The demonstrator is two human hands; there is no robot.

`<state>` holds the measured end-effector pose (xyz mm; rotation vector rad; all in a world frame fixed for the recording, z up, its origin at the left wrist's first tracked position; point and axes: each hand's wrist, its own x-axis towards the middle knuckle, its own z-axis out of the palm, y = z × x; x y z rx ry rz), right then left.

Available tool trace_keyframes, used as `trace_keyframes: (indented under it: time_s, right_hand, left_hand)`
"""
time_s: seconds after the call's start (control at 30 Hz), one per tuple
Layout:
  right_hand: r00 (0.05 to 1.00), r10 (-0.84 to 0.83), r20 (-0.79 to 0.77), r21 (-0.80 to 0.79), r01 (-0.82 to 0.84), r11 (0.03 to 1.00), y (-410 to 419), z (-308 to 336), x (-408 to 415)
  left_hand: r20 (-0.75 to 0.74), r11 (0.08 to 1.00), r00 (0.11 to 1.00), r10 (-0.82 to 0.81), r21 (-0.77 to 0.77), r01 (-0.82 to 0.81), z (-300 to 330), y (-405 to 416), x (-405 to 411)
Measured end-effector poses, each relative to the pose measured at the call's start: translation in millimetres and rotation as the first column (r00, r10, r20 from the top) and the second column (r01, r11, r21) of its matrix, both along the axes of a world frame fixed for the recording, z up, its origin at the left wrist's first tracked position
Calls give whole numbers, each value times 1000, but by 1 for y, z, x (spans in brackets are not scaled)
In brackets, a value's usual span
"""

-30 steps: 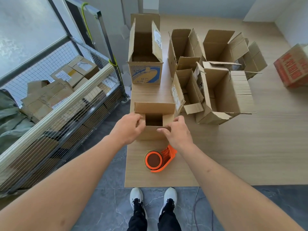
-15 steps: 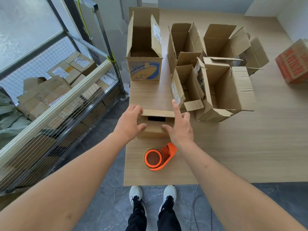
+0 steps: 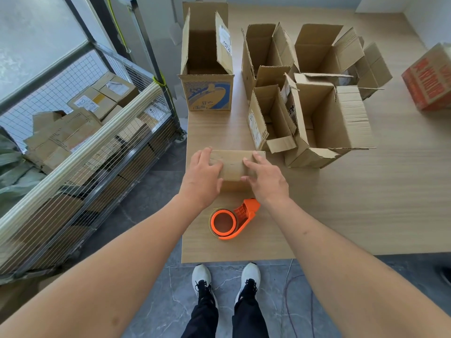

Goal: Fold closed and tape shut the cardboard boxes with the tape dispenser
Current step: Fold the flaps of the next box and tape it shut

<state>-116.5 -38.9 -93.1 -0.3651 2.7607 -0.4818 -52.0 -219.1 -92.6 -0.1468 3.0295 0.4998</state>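
Note:
A small cardboard box (image 3: 233, 164) stands near the front left of the wooden table (image 3: 366, 196), its top flaps folded flat. My left hand (image 3: 203, 178) presses down on the left part of the top with straight fingers. My right hand (image 3: 266, 178) lies on the right part, fingers spread over the flaps. The orange tape dispenser (image 3: 231, 219) lies on the table just in front of the box, between my wrists, untouched.
Several open cardboard boxes stand behind: a tall one with a blue print (image 3: 207, 67), a cluster (image 3: 305, 101) to its right, and a red-printed box (image 3: 429, 76) at the far right. A wire cage cart (image 3: 80, 147) full of boxes stands left of the table.
The far flap of the small box has come down from upright to flat. Both hands moved from the box's front onto its top and now hold the flaps down.

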Motion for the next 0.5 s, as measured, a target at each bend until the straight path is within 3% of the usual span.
trace_keyframes:
  time_s: [0.07,0.17,0.3,0.5]
  right_hand:
    - [1000,-15,20,1,15,1000,-1,-1,-1]
    - [999,-9,42,17,8,1000,-2,-7,5]
    - [998,49,24,-6,-49,999,4,-16,13]
    - [992,123,12,-62,-122,991,12,-24,7]
  left_hand:
    - [-81,996,995,-58,-67,53,1,6,8]
    - [-117,992,986,-121,-43,117,-3,15,21]
    - [-6,973,979,-202,112,202,-14,27,38]
    - [298,974,934,-197,169,152,-35,50,66]
